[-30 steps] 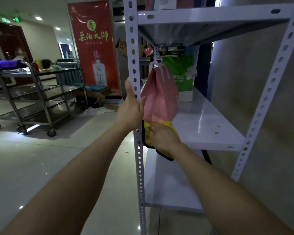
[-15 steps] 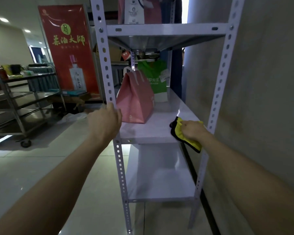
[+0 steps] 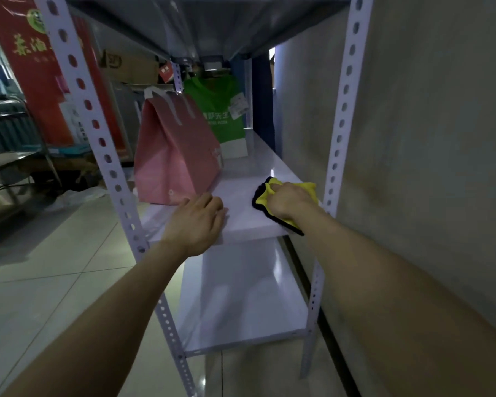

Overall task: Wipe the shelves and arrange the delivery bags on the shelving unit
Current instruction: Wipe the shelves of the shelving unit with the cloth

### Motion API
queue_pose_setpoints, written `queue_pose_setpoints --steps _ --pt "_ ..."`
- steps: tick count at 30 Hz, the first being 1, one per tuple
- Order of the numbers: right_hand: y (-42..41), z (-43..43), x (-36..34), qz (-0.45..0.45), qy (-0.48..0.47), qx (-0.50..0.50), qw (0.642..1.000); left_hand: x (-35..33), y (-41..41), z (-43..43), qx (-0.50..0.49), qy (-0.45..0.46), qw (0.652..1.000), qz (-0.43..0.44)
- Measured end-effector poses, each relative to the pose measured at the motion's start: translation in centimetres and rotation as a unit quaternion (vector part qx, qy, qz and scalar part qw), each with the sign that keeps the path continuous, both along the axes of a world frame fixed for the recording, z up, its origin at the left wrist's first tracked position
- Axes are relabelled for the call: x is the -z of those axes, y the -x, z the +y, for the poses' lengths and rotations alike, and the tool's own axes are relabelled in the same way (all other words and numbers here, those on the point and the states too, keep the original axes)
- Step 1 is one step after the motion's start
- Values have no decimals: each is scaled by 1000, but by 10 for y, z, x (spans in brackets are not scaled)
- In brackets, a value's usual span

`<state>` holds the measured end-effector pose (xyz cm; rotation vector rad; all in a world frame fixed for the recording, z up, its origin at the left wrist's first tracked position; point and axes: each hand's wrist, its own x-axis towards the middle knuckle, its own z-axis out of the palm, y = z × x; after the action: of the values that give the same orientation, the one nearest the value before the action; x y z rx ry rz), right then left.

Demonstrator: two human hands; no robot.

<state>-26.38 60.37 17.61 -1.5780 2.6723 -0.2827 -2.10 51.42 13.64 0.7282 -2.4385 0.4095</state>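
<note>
The right hand (image 3: 288, 202) is closed on a yellow cleaning cloth with a black edge (image 3: 287, 196), pressing it onto the white middle shelf (image 3: 241, 222) near the front right corner, just beside the right perforated upright (image 3: 338, 133); the left hand (image 3: 196, 222) lies palm down on the same shelf at its front edge, fingers loosely spread and gripping nothing; its fingertips sit just in front of the pink delivery bag (image 3: 175, 159). That bag stands upright on the left side of the shelf, white handles at its top; behind it, farther back on the shelf, stands a green delivery bag (image 3: 218, 116) with a white base and a paper tag. The lower shelf (image 3: 241, 305) sits beneath; a red banner (image 3: 38, 67) stands on the tiled floor to the left, beyond the left upright (image 3: 98, 138); a plain wall (image 3: 441, 138) runs along the right.
</note>
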Motion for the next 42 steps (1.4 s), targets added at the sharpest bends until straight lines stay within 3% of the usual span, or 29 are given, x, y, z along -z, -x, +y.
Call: queue_pose_setpoints --steps 12,27,31,35,38,40,42 --pt "64 -135 -6 3 -44 9 999 0 -3 8 -8 4 1000 -9" --pt "-11 23 -2 -7 18 -18 1000 -7 -3 11 -23 -77 997 -8" --pt "-26 50 14 41 74 -50 995 -22 -18 32 5 -94 989 112" --pt "-48 61 27 58 147 -83 984 -43 -62 54 -2 7 970 244" --pt "-75 52 30 68 156 -118 978 -50 -96 53 -81 77 938 327" --pt "-99 42 32 66 157 -148 974 -57 -111 42 -118 39 908 400" --pt "-124 30 34 68 159 -171 970 -62 -119 29 -116 -82 890 433"
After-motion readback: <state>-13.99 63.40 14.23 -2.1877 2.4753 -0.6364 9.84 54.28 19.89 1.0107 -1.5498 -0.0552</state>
